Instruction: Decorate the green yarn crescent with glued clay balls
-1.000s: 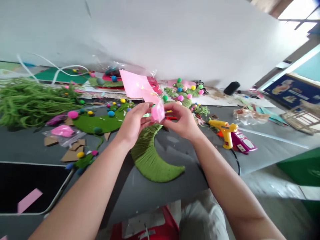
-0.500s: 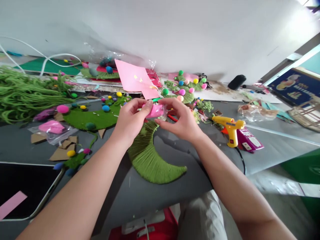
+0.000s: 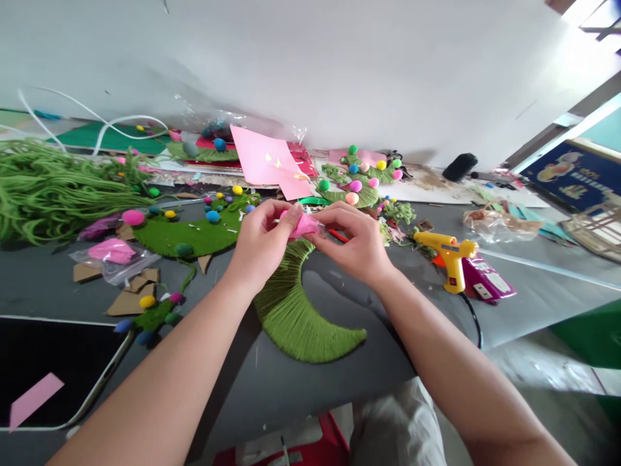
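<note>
Over the table's middle, my left hand [image 3: 266, 241] and my right hand [image 3: 350, 241] pinch a small packet of pink modelling clay [image 3: 305, 224] from either side. Clear plastic shows by my right fingertips; my fingers cover part of the packet. Just below lies a crescent shape wrapped in green yarn [image 3: 310, 317], its upper tip close under my hands. A second green crescent [image 3: 184, 234], with coloured balls on it, is to the left of my left wrist.
A yellow glue gun [image 3: 450, 255] lies at the right beside a purple box [image 3: 488, 278]. Green yarn [image 3: 58, 188], a pink clay bag [image 3: 112, 252] and a tablet [image 3: 48, 362] are on the left. Pink paper [image 3: 264, 155] and decorated green pieces [image 3: 359, 184] lie at the back.
My fingers have closed in on the pink packet, and its clay now looks more squeezed and narrowed toward my right hand. The whole view has shifted slightly.
</note>
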A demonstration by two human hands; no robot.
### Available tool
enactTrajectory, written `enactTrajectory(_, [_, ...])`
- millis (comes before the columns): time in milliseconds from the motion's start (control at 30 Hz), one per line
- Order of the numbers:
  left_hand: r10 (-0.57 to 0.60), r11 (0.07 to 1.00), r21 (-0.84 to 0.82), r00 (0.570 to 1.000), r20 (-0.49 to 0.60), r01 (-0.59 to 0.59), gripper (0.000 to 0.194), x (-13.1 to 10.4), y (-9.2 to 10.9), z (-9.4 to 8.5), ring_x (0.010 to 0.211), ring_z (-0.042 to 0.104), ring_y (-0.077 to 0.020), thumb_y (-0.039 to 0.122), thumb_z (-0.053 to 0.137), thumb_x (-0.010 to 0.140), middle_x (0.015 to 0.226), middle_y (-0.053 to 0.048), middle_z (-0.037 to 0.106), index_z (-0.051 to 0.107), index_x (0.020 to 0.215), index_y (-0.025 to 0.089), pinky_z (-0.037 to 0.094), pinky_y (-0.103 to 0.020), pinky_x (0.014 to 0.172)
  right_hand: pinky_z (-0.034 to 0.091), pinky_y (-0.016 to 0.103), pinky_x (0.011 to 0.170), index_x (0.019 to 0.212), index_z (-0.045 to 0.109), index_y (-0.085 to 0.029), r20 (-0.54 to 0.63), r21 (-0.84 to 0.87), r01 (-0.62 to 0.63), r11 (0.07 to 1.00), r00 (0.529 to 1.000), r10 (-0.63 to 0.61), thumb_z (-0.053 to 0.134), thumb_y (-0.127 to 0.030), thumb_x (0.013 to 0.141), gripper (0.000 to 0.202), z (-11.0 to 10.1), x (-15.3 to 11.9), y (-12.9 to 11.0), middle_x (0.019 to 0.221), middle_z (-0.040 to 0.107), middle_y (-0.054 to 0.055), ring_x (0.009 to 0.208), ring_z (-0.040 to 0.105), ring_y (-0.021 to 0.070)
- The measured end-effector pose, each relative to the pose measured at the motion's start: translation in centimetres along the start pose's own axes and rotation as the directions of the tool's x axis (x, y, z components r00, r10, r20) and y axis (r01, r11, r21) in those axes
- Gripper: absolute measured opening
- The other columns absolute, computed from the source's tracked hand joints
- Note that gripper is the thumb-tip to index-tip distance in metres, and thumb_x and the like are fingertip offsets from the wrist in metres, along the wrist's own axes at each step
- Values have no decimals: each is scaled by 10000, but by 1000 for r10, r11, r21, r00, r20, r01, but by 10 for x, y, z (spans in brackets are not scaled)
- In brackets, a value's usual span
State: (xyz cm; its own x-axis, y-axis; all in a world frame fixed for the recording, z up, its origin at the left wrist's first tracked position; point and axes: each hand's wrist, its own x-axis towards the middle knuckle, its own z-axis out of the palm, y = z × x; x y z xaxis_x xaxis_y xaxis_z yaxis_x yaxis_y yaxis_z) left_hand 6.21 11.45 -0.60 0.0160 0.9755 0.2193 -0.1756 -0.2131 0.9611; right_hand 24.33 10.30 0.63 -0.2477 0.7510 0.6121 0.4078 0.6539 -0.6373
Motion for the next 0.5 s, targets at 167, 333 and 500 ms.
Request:
enactTrajectory(167, [-40, 999, -28, 999, 33, 41, 383, 0, -1, -1, 767, 630, -152, 559, 859, 832, 844, -22, 706, 742, 888, 198, 525, -272, 731, 606, 338, 748, 1019, 796, -226, 13, -5, -13, 1000, 1000, 13, 793, -286, 912, 123, 1, 0, -1, 991, 753, 59, 897, 692, 200])
enactTrajectory(333, [-66, 997, -49, 998, -2, 66, 372, 3, -3, -1, 758, 630, -155, 558, 848, 840, 835, -22, 702, 748, 880, 203, 512, -270, 694, 628, 357, 853, 1288, 718, -228, 35, 127, -81, 989, 996, 77, 846, -313, 872, 443, -2, 0, 4, 1204, 739, 88, 991, 709, 208])
enactTrajectory(500, [-101, 995, -41, 982, -158, 96, 409, 6, -4, -3, 681, 599, -144, 586, 849, 819, 803, -25, 693, 739, 815, 192, 503, -266, 608, 608, 345, 758, 1186, 735, -249, -74, 192, -123, 974, 987, 140, 906, -385, 822, 425, -10, 4, 5, 1150, 717, 60, 878, 670, 178])
